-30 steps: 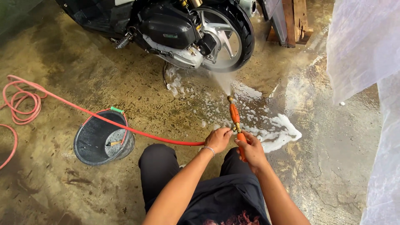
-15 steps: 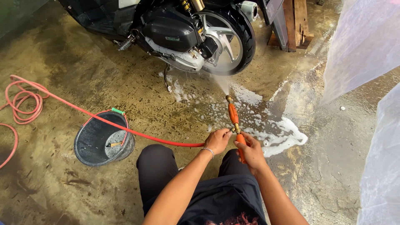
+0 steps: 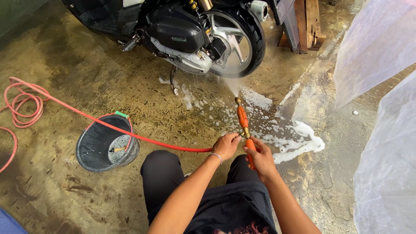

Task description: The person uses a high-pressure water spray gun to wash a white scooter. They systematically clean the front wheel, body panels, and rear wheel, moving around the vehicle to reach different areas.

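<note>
Orange plastic spray nozzle with brass tip (image 3: 242, 123) is clasped by the right hand (image 3: 259, 157) at its rear, the left hand (image 3: 226, 145) pinching the middle to steady its aim at the black scooter's rear wheel (image 3: 236, 41). Beside the nozzle, the red hose (image 3: 86, 117) crosses a grey bucket (image 3: 106, 149). The scooter's front is cut off.
</note>
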